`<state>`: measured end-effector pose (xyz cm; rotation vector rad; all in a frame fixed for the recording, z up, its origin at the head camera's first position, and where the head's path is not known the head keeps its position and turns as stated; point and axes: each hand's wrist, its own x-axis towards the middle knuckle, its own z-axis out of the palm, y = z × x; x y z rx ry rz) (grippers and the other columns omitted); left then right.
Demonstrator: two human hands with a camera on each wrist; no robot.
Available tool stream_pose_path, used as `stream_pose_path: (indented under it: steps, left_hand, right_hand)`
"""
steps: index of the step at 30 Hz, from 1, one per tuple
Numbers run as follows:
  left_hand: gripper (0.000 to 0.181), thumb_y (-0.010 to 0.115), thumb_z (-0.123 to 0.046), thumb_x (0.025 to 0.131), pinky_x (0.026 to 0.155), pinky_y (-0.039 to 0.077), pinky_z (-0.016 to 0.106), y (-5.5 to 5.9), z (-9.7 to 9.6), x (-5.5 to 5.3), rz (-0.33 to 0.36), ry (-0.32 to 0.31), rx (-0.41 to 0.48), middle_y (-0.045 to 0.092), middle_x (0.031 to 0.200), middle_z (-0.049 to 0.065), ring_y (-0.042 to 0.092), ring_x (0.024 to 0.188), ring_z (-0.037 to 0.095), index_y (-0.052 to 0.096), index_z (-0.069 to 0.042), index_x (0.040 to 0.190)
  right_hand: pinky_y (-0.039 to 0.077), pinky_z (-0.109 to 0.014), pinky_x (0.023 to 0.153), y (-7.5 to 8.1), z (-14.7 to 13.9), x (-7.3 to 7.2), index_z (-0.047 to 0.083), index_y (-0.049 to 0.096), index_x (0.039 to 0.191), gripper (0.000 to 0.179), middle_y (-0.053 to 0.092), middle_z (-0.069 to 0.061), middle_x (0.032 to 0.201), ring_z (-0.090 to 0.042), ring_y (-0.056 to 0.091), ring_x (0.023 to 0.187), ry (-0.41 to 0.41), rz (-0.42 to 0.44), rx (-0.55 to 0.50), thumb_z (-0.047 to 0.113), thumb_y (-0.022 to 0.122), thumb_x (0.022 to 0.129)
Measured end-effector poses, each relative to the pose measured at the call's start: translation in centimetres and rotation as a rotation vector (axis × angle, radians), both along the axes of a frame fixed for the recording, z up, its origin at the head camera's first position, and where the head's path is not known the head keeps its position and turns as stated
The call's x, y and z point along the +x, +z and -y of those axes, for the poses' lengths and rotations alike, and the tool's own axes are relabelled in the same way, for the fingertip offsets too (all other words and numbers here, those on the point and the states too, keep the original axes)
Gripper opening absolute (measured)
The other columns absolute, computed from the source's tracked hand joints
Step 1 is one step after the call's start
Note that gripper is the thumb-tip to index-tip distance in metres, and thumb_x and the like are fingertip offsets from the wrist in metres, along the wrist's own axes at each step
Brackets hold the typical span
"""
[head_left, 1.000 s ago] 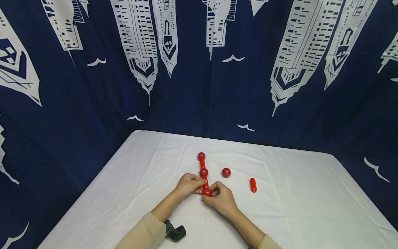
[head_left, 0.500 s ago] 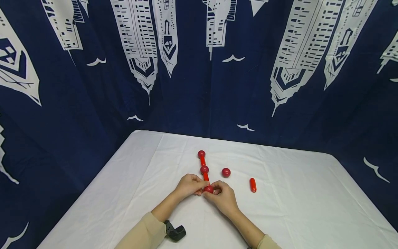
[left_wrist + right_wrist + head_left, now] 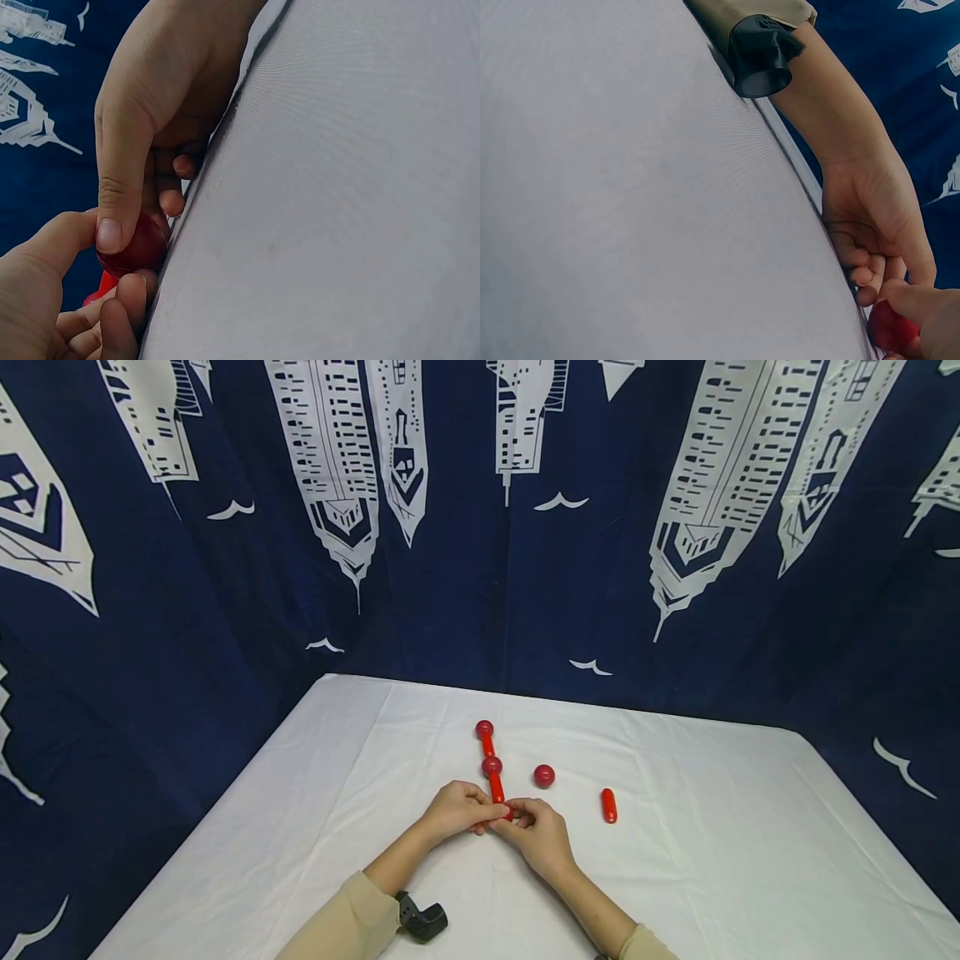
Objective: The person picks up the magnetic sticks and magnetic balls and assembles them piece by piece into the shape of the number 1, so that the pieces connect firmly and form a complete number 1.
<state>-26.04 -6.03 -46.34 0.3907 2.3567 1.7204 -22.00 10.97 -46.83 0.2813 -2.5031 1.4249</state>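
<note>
Red balls and red rods form a straight chain on the white table, running away from me in the head view. Its far ball [image 3: 484,728] and middle ball [image 3: 492,766] are joined by one rod [image 3: 487,745]. A second rod [image 3: 497,787] leads to the near ball [image 3: 146,247], mostly covered by fingers in the head view. My left hand [image 3: 459,808] pinches this near ball from the left, thumb on top. From the other side my right hand [image 3: 540,837] pinches the same ball between thumb and fingers, as the left wrist view shows.
A loose red ball [image 3: 544,776] lies right of the chain, and a loose red rod [image 3: 609,806] farther right. A black wrist device [image 3: 423,920] sits at the left sleeve. Behind the white table [image 3: 712,827] hangs a dark blue curtain [image 3: 465,610] with white buildings.
The chain has slid slightly away from me, its near ball also a little rightward. My left thumb and fingers have moved from the near rod onto the near ball. My right hand keeps its hold.
</note>
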Motion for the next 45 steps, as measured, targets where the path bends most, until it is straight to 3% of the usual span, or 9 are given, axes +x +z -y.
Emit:
stream_pose_path:
  steps: [13, 23, 29, 45]
  left_hand:
    - [0.026, 0.08, -0.026, 0.082, 0.046, 0.038, 0.018, -0.1, -0.1, -0.1, 0.004, 0.017, -0.001, 0.064, 0.058, 0.001, 0.055, 0.049, 0.007, 0.071, -0.002, 0.077]
    - [0.026, 0.079, -0.026, 0.082, 0.047, 0.04, 0.018, -0.2, -0.1, -0.1, 0.019, 0.01, 0.017, 0.064, 0.058, 0.001, 0.056, 0.05, 0.007, 0.071, -0.002, 0.077]
    - [0.027, 0.08, -0.026, 0.082, 0.047, 0.041, 0.019, -0.1, -0.2, 0.1, 0.004, 0.012, 0.004, 0.064, 0.059, 0.002, 0.056, 0.049, 0.008, 0.071, -0.002, 0.076]
    - [0.029, 0.08, -0.032, 0.081, 0.048, 0.04, 0.02, 0.1, -0.1, 0.0, 0.012, 0.023, -0.048, 0.061, 0.058, 0.0, 0.056, 0.049, 0.009, 0.07, -0.006, 0.075]
  right_hand:
    - [0.046, -0.02, 0.062, 0.3, 0.1, 0.2, -0.001, 0.071, 0.099, 0.031, 0.062, -0.003, 0.084, -0.013, 0.054, 0.072, 0.02, 0.039, -0.013, 0.017, 0.084, 0.077]
    - [0.044, -0.021, 0.057, 1.2, -0.3, 0.2, -0.002, 0.068, 0.102, 0.037, 0.063, -0.003, 0.084, -0.014, 0.054, 0.071, 0.041, 0.134, -0.006, 0.017, 0.084, 0.076]
    - [0.047, -0.022, 0.059, 1.9, -1.0, -0.1, -0.002, 0.068, 0.105, 0.039, 0.064, -0.004, 0.087, -0.015, 0.056, 0.073, 0.019, 0.179, -0.005, 0.017, 0.085, 0.075]
    - [0.05, -0.024, 0.066, 3.2, -3.8, -0.1, -0.001, 0.068, 0.108, 0.039, 0.065, -0.005, 0.091, -0.016, 0.059, 0.08, -0.061, 0.195, 0.009, 0.018, 0.083, 0.078]
